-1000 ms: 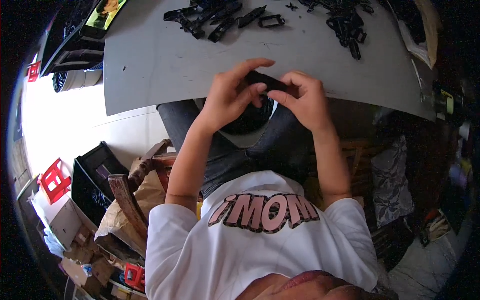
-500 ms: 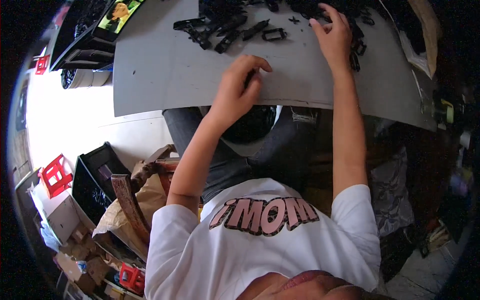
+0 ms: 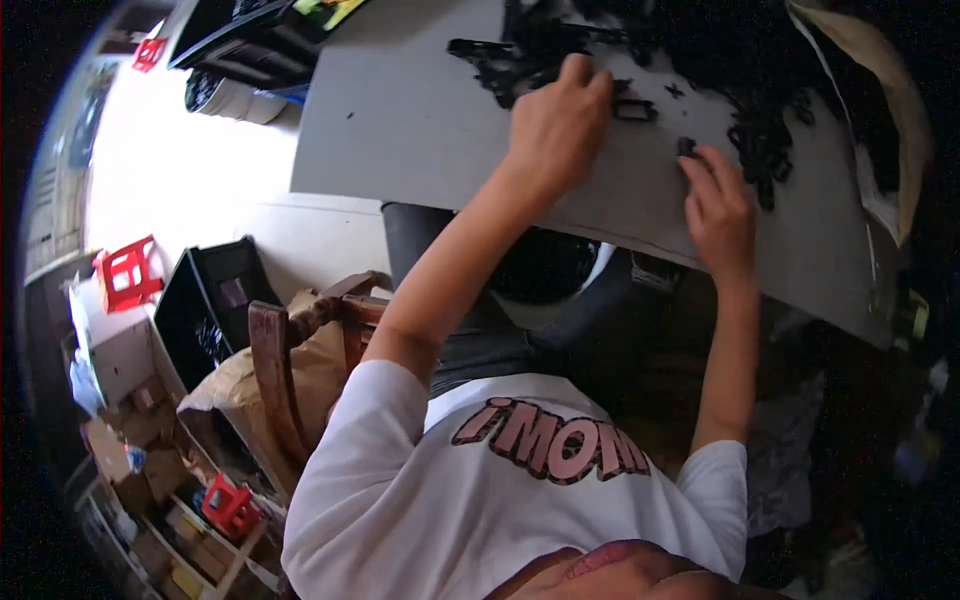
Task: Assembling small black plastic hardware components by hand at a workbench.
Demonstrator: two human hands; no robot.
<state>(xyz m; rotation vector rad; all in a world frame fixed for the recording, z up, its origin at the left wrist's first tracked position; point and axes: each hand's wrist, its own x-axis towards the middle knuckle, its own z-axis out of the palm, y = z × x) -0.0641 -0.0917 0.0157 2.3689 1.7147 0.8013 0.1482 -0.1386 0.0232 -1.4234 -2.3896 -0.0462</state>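
Left hand (image 3: pixel 555 125) curled, knuckles up, fingers on pile of small black plastic parts (image 3: pixel 520 55) at far edge of grey flat tabletop (image 3: pixel 400 130); grasp unclear. Right hand (image 3: pixel 720 205) flat, fingertips touching small black piece (image 3: pixel 687 147) just beyond.

Black plastic parts (image 3: pixel 760 150) on grey table (image 3: pixel 400 120); white shirt (image 3: pixel 400 500), red stool (image 3: pixel 125 275).
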